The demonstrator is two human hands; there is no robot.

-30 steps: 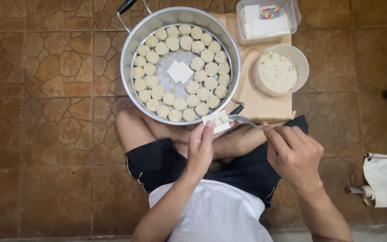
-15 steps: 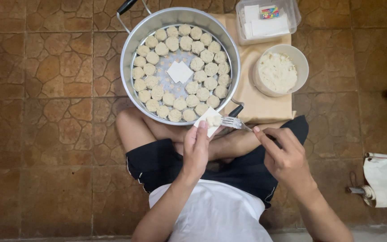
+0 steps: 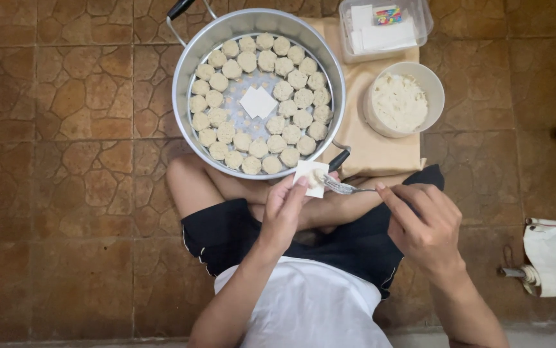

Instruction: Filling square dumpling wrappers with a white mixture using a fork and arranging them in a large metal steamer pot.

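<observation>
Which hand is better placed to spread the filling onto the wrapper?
Right, probably: the right hand holds the fork, its tines on the wrapper cupped in the left hand.

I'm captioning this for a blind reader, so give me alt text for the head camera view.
Seen from above, a seated person's left hand holds a square dumpling wrapper while the right hand spreads filling on it with a fork. Ahead sit a steamer pot ringed with dumplings and a bowl of filling.

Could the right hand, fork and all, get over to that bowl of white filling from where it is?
Probably yes. The right hand holds the fork at the wrapper in the left hand; the bowl sits open just beyond, nothing between them.
</observation>
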